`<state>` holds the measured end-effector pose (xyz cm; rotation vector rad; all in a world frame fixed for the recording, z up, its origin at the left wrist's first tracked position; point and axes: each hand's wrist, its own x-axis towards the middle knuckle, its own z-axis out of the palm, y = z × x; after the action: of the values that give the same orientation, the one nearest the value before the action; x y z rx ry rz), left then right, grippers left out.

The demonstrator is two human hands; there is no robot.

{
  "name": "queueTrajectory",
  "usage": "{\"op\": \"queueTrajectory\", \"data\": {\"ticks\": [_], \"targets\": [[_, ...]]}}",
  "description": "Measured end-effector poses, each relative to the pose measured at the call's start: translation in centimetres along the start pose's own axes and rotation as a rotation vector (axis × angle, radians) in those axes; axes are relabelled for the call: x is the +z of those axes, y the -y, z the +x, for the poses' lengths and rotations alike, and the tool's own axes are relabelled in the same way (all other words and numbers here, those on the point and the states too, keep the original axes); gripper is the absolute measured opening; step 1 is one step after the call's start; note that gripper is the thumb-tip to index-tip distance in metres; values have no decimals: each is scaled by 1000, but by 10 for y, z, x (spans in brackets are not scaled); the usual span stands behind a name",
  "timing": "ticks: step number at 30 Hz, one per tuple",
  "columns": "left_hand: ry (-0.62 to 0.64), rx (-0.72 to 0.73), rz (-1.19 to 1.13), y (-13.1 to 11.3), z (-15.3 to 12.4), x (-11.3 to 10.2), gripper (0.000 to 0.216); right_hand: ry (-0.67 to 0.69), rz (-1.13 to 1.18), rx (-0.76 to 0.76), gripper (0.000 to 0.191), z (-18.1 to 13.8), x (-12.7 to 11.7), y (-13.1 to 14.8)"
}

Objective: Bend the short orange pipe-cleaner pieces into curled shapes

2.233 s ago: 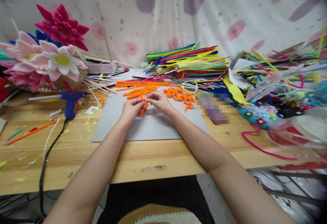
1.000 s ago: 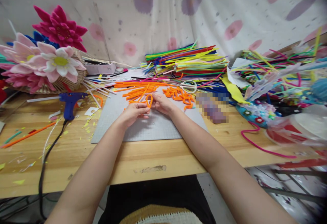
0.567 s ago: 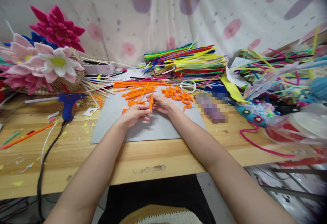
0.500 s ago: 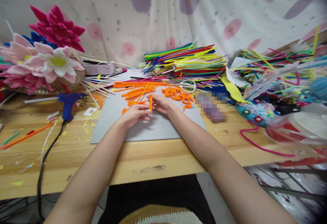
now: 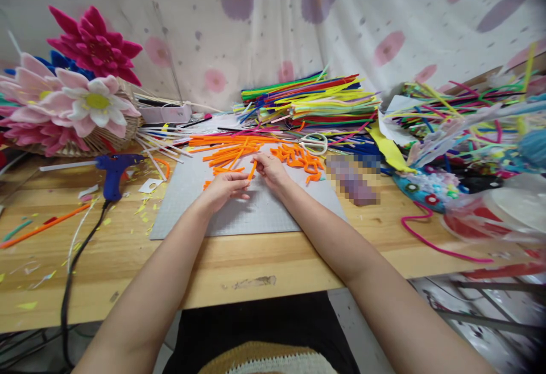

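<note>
Between my hands is a short orange pipe cleaner (image 5: 252, 170), tilted a little to the right. The fingertips of my left hand (image 5: 228, 186) pinch its lower end, and my right hand (image 5: 269, 170) grips its upper end. Both hands are above a grey cutting mat (image 5: 256, 217). Just behind my left hand lie straight orange pipe cleaner pieces (image 5: 226, 158). Beyond my right hand is a heap of bent orange pieces (image 5: 298, 158). A pair of white-handled scissors (image 5: 314, 143) rests behind that heap.
A blue glue gun (image 5: 113, 175) with a black cord lies on the left. Felt-like flowers (image 5: 94, 101) stand behind it. A bundle of coloured pipe cleaners (image 5: 311, 101) is at the back. Plastic-wrapped items (image 5: 495, 209) and a blue decorated piece (image 5: 420, 189) sit on the right.
The orange pipe cleaner has gone from upright to tilted right at its top. My right hand has shifted slightly up and right; my left hand has barely moved.
</note>
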<state>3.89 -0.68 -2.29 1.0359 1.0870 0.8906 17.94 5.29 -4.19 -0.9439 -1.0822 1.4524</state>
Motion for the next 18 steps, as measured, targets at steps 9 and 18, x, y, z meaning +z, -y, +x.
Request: {"op": "queueTrajectory", "data": {"ticks": [9, 18], "targets": [[-328, 310, 1024, -1, 4, -37, 26, -98, -706, -220, 14, 24, -19, 6], [-512, 466, 1208, -3, -3, -29, 31, -59, -1482, -279, 36, 53, -12, 14]]}}
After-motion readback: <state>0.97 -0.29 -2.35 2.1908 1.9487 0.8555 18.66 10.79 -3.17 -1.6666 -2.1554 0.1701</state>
